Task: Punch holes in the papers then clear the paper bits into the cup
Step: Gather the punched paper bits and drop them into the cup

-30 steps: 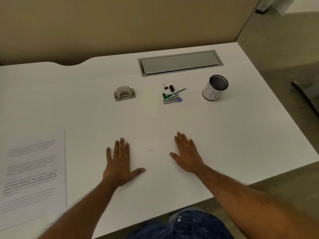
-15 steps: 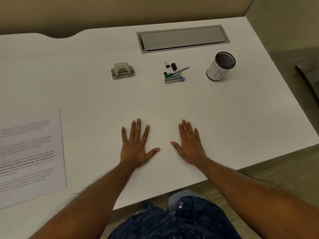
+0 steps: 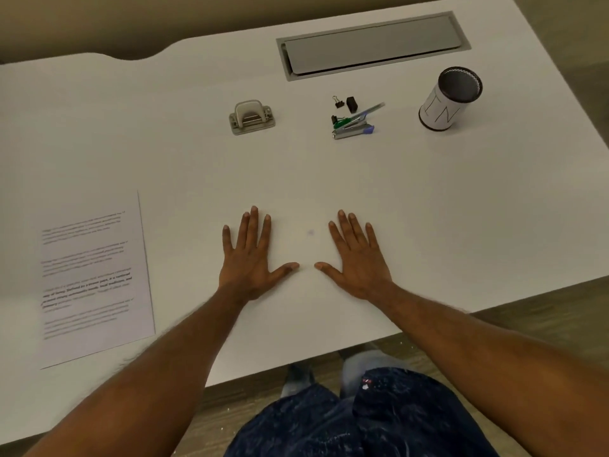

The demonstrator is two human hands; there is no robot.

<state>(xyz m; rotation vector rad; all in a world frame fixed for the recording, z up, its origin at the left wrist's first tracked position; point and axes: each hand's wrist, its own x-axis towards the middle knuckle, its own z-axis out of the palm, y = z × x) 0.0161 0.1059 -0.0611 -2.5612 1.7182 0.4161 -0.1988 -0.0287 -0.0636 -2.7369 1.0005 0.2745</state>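
both hands flat on the table, nothing picked up yet

left hand (image 3: pixel 248 258) and right hand (image 3: pixel 357 258) lie palm-down, fingers apart, empty. hole punch (image 3: pixel 251 117) sits well beyond the left hand; papers (image 3: pixel 95 275) lie far left of the punch, their print unreadable; cup (image 3: pixel 449 98), lettered "in", far right. best bring the papers squarely to the punch first.
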